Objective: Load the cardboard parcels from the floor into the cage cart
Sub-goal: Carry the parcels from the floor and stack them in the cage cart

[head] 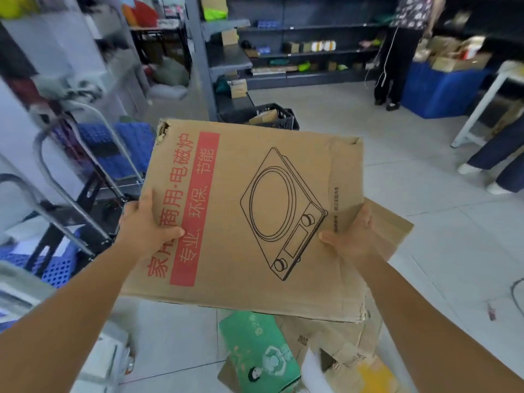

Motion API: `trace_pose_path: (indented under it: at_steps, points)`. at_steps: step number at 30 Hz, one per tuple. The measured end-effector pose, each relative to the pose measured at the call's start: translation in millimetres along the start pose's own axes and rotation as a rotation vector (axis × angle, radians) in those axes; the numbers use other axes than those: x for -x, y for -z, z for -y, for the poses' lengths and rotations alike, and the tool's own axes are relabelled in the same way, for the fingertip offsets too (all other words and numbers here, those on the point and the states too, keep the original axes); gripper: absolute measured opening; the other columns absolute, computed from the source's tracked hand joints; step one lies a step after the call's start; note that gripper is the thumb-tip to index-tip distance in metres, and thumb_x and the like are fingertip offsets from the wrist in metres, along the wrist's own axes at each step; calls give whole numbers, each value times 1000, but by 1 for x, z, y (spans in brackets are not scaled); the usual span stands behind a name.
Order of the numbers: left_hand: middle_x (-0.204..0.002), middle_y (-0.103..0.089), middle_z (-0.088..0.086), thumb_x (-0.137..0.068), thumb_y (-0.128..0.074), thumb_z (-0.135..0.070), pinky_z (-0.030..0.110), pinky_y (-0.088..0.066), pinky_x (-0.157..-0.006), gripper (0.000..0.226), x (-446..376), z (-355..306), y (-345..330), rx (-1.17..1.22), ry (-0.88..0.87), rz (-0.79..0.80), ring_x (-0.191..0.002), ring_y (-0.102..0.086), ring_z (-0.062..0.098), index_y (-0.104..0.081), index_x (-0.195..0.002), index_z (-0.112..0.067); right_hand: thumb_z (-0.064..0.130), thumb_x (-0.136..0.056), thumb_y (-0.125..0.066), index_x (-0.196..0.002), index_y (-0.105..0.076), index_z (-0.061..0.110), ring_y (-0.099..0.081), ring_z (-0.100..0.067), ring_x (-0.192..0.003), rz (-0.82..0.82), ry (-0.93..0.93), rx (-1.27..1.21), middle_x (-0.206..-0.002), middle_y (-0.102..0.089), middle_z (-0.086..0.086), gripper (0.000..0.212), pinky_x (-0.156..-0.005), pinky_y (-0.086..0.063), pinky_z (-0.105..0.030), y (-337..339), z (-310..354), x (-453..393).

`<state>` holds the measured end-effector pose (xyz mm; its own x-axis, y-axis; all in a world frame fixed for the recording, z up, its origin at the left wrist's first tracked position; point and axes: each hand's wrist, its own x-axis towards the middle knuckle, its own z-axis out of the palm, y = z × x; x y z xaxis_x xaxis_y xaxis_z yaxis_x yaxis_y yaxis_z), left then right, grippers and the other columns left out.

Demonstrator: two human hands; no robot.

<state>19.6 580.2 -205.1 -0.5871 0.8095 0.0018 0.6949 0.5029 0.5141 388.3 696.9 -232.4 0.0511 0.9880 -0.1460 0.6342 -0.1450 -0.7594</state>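
- The left hand (147, 222) gripped the near left edge of the cardboard parcel (255, 217), thumb pressed on its printed top, fingers curled out of sight beneath.
- The right hand (351, 236) held the opposite edge the same way, thumb on top, fingers under the box.
- The parcel hung flat between both hands, clear of the floor (425, 194), one far corner torn and a loose flap sticking out beyond the right hand.
- The step in hand looked like the carry: the box was lifted but not yet set in any cart.
- Left of the left hand stood blurred metal-framed carts (71, 177) with blue panels; presumably one was the cage cart, so the next move called for a swing to the left and a lift over its frame.
- Below the hands, more parcels waited on the floor: a green box (261, 355) and crumpled brown cardboard (340, 350).
- Beyond the parcel sat a black basket (261, 116), shelves (297, 52), a blue bin (442, 89) and a standing person (397, 52), all well apart from the leftward path.
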Motion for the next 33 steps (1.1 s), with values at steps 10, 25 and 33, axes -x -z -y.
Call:
trace_pose_path:
  at_steps: [10, 25, 33]
  points:
    - [-139, -33, 19, -67, -85, -31, 53, -43, -101, 114, 101, 65, 148, 57, 167, -304, -122, -46, 39, -8, -151, -30, 29, -67, -87, -152, -6, 12, -35, -34, -136, 154, 295, -62, -152, -26, -12, 118, -109, -36, -53, -26, 131, 69]
    - [-129, -38, 12, -63, -85, -33, 53, -49, -94, 107, 285, 123, 269, 24, 528, -730, -114, -51, 36, -15, -145, -35, 23, -71, -87, -156, 0, 18, -27, -30, -144, 489, 697, -144, -159, -19, -8, 121, -115, -28, -49, -94, 272, 175]
    - [-117, -41, 10, -64, -85, -28, 50, -52, -88, 75, 397, 186, 311, 33, 739, -905, -106, -52, 37, -36, -120, -38, 23, -75, -83, -156, 9, 19, -18, -30, -148, 708, 879, -115, -163, -5, -7, 123, -118, -23, -49, -157, 326, 292]
